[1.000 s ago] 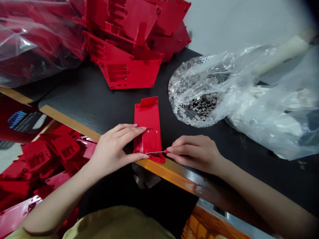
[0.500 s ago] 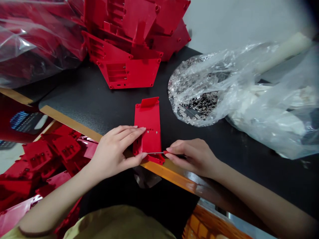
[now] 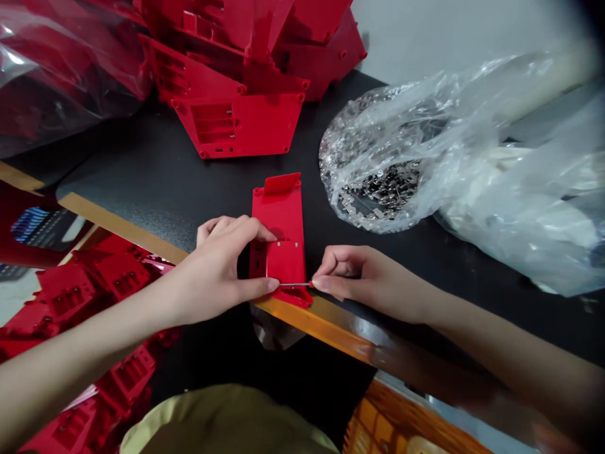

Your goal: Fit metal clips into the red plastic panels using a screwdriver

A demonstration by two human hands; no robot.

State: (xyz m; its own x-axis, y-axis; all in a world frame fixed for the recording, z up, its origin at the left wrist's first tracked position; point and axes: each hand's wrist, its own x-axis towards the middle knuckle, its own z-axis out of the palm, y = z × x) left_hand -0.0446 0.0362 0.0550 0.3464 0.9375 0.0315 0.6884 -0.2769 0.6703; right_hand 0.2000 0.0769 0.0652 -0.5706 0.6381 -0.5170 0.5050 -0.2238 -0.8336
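A red plastic housing [image 3: 283, 217] with a raised flap at its far end lies at the table's front edge. My left hand [image 3: 222, 265] grips its left side, fingertips curled on its face near two small metal tabs. The left thumb rests at the left end of a thin metal rod [image 3: 293, 284] lying across the housing's near end. My right hand [image 3: 366, 277] pinches the rod's red right end between thumb and fingers. Whether that end is a handle I cannot tell. The inside of the left palm is hidden.
Red battery housings [image 3: 255, 123] are stacked at the back. A clear bag of small metal pieces [image 3: 387, 192] lies on the right; a bag of red parts [image 3: 61, 69] is at the back left. More red housings [image 3: 123, 271] lie below the edge, and an orange crate [image 3: 378, 422] sits below right.
My left fingers have curled in from lying flatter, and my right fingers have shifted their pinch on the rod. The rod stays across the near end. The view has shifted slightly.
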